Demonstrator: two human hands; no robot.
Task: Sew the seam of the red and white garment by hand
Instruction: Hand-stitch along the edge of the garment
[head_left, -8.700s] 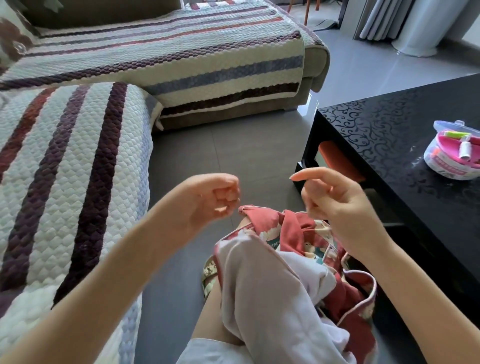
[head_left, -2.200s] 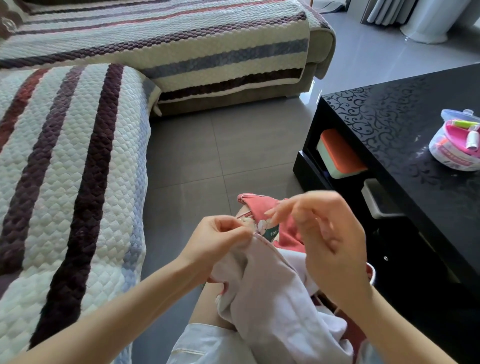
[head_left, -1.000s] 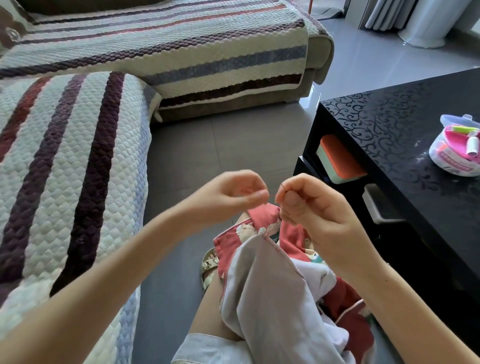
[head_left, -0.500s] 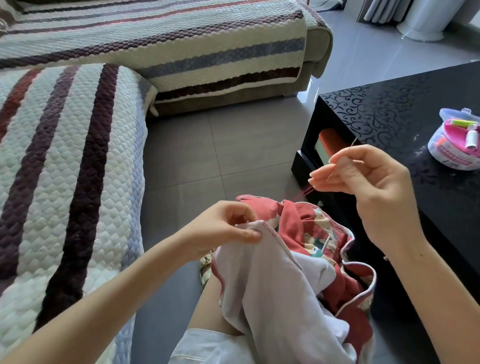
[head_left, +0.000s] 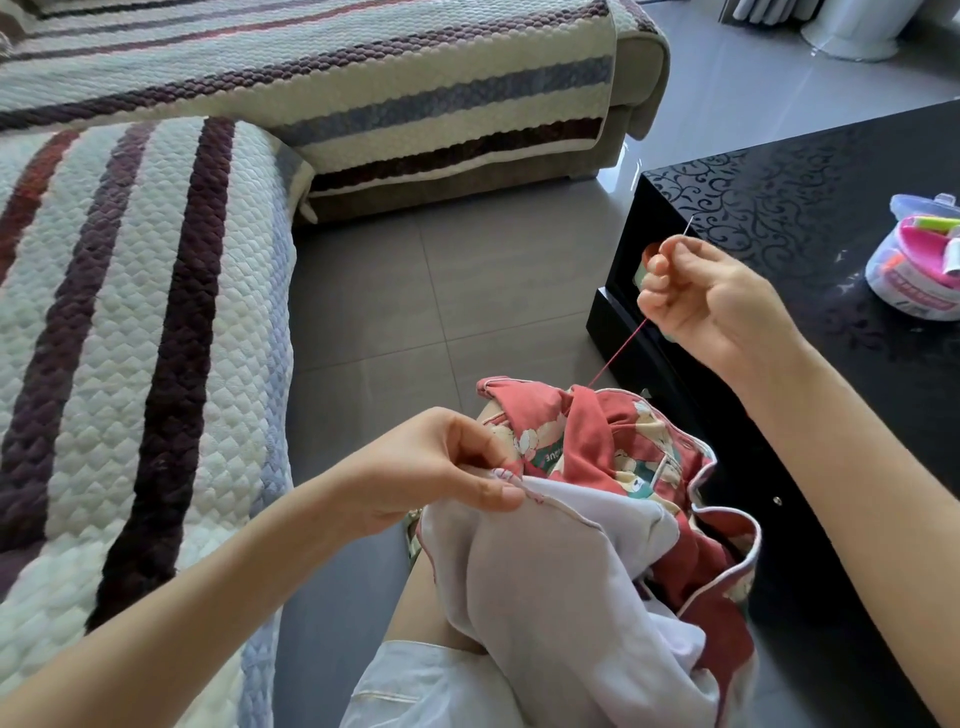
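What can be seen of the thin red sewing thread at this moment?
The thin red sewing thread is a single fine strand, pulled straight and taut. It slants from under the curled fingers of the raised right hand, which pinches a slim silver needle, down-left to a red fold of the red and white garment. Its far end goes behind that fold, out of sight.

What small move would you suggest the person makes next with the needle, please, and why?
Probably lower the needle to the seam, close to the left hand, for another stitch. The right hand holds the needle raised, the red thread runs straight from it to the garment, and the left hand pinches the seam edge ready.
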